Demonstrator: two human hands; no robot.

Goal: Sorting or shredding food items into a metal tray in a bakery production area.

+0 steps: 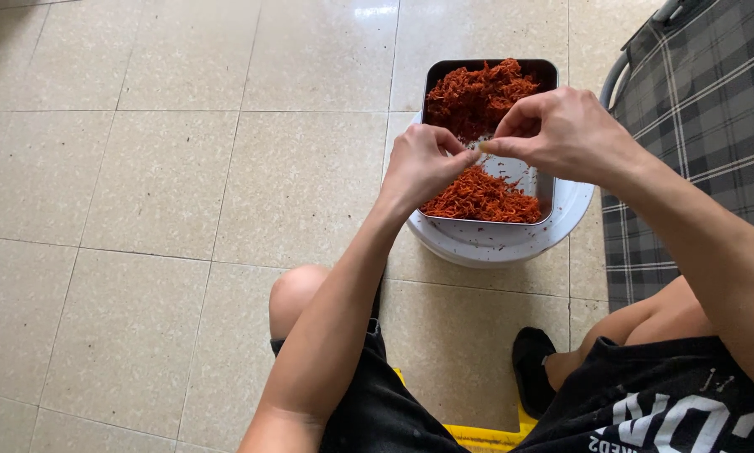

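Both grips pinch one small pale piece (pixel 480 148): left hand (pixel 421 165) and right hand (pixel 561 130) meet fingertip to fingertip directly above the metal tray (pixel 547 191) of reddish shreds (pixel 482 197), which sits on a white bucket (pixel 503 243) on the floor.

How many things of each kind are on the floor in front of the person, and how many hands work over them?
Metal tray with red shreds: 1
White round stool or bucket under it: 1
Plaid folding chair at the side: 1
Hands: 2, the left hand and the right hand, pinching a small pale piece together
Total: 5
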